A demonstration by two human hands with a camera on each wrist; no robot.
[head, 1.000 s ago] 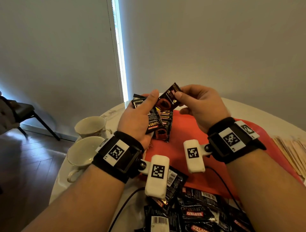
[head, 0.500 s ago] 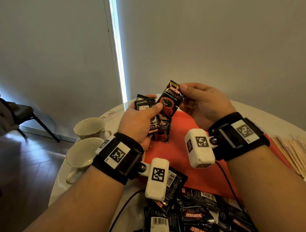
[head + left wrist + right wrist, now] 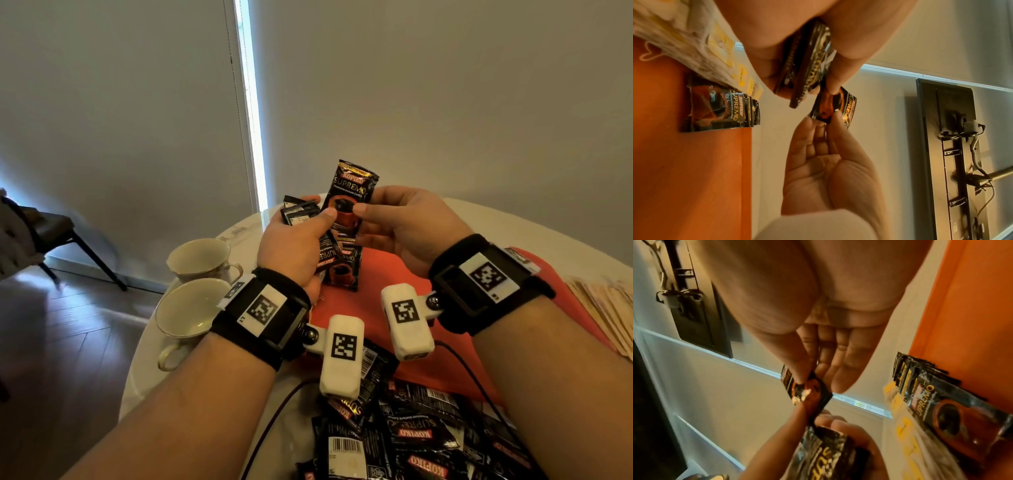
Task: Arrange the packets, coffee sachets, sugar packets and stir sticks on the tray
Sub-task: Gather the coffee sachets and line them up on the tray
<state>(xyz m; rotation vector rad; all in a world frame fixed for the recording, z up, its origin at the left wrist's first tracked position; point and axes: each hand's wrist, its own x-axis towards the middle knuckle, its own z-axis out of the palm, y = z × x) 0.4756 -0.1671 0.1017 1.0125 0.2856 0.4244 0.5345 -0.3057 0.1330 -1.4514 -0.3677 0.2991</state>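
Since the earlier frame, the right hand (image 3: 407,222) has turned its sachet (image 3: 351,197) upright, label facing us. Its grip pinches that sachet; the left hand (image 3: 294,246) clasps a stack (image 3: 301,214) above the tray (image 3: 376,274). Sorting is underway, I judge; next, add it to the stack squarely. Label reads "KOPIKO SUPREMO"; the counter's pile (image 3: 421,435) matches.

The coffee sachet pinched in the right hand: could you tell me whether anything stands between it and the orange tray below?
Nothing visible blocks it. The right hand pinches the coffee sachet above the orange tray, whose near part lies bare. The left hand grips a bundle of sachets beside it, and a stack already lies on the tray.
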